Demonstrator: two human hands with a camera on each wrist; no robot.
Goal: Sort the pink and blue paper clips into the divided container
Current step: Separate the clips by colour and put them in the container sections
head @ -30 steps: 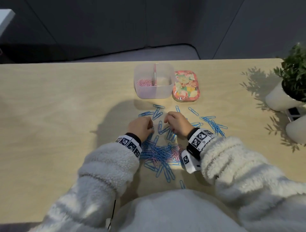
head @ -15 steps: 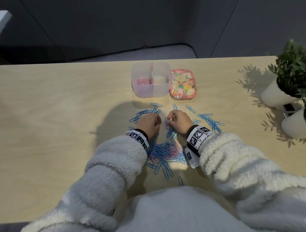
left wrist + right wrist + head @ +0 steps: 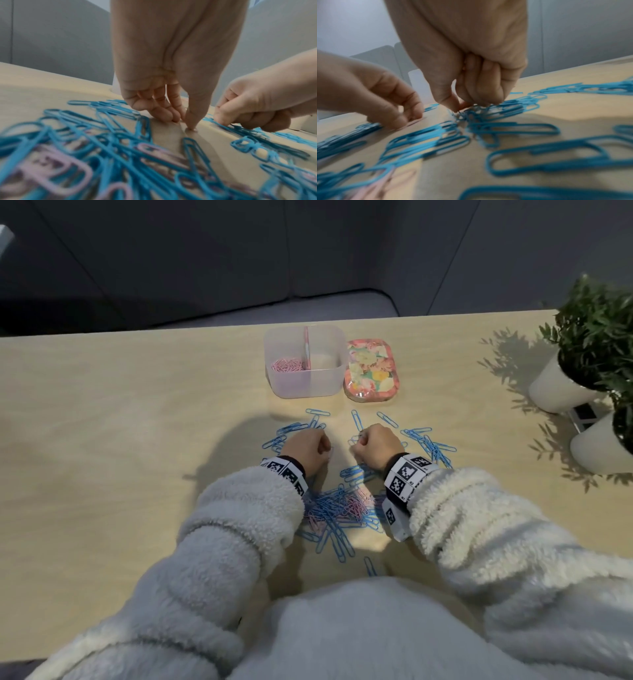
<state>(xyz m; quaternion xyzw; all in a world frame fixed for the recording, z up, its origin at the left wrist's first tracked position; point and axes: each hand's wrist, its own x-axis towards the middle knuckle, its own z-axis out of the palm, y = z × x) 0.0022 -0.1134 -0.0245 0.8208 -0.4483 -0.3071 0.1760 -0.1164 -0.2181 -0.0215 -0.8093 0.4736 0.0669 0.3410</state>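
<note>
A clear divided container [image 3: 305, 386] stands at the far middle of the table, with pink clips [image 3: 287, 365] in its left half. A mixed pile of blue and pink paper clips [image 3: 337, 508] lies between my wrists, and loose blue clips [image 3: 430, 445] are spread around it. My left hand [image 3: 322, 448] is curled with its fingertips [image 3: 169, 117] down on the table, pinching a pale pink clip [image 3: 413, 122] flat against the wood. My right hand [image 3: 358, 445] is curled too. Its thumb and fingers [image 3: 448, 104] pinch a small bunch of blue clips [image 3: 471, 112] on the table.
A floral lid [image 3: 371, 373] lies right of the container. Two white pots with green plants [image 3: 561, 385] stand at the right edge. Scattered blue clips [image 3: 284, 433] lie left of my left hand. The table's near edge is covered by my fleece sleeves.
Both hands crept a little farther from the pile toward the container and drew slightly apart. Their fingers stay curled down on the clips.
</note>
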